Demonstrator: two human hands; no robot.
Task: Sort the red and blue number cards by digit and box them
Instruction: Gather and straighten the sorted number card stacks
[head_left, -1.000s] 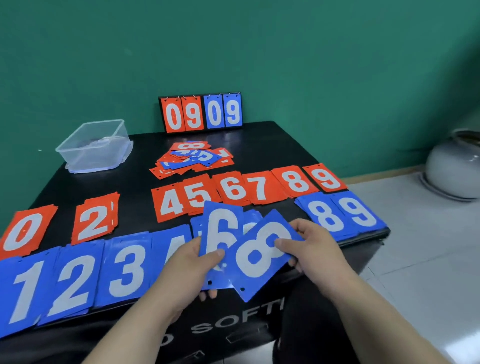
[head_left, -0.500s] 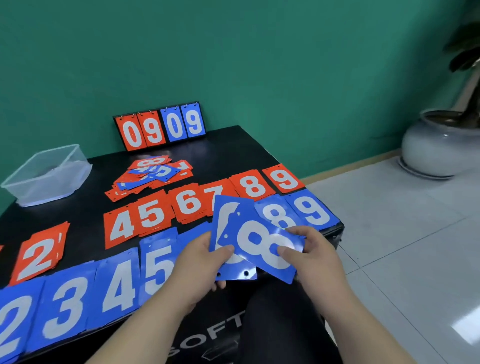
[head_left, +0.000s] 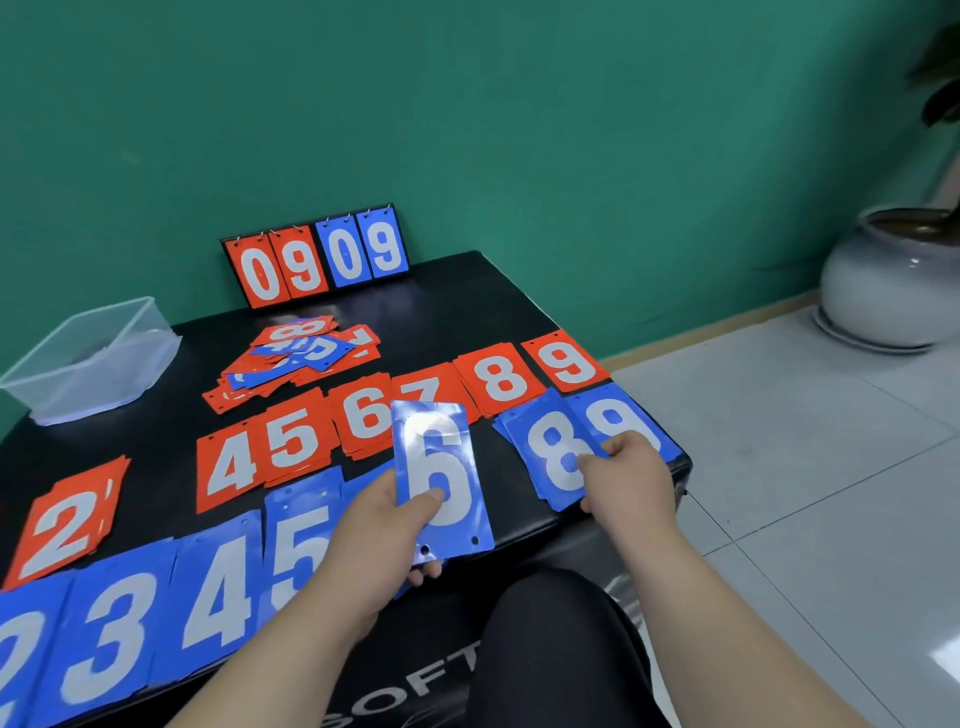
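My left hand (head_left: 382, 540) grips a small stack of blue cards with a blue 6 card (head_left: 441, 475) on top, thumb pressed on its face, held above the table's front edge. My right hand (head_left: 628, 475) pinches a blue 8 card (head_left: 550, 457) that lies on the blue 8 pile, next to the blue 9 pile (head_left: 618, 415). Red piles 4, 5, 6, 7, 8 and 9 form a row behind; the red 6 pile (head_left: 363, 415) is partly hidden by the held card. Blue piles 2, 3, 4 and 5 line the front left. An unsorted heap of cards (head_left: 301, 353) lies mid-table.
A clear plastic box (head_left: 88, 358) stands at the table's back left. A flip scoreboard (head_left: 317, 257) reading 0909 leans on the green wall. A red 2 pile (head_left: 67, 525) lies at the left. A grey plant pot (head_left: 883, 280) sits on the tiled floor to the right.
My right hand has carried the blue 8 card right and away from the held stack, down onto the blue 8 pile. The blue 6 is now fully uncovered in my left hand.
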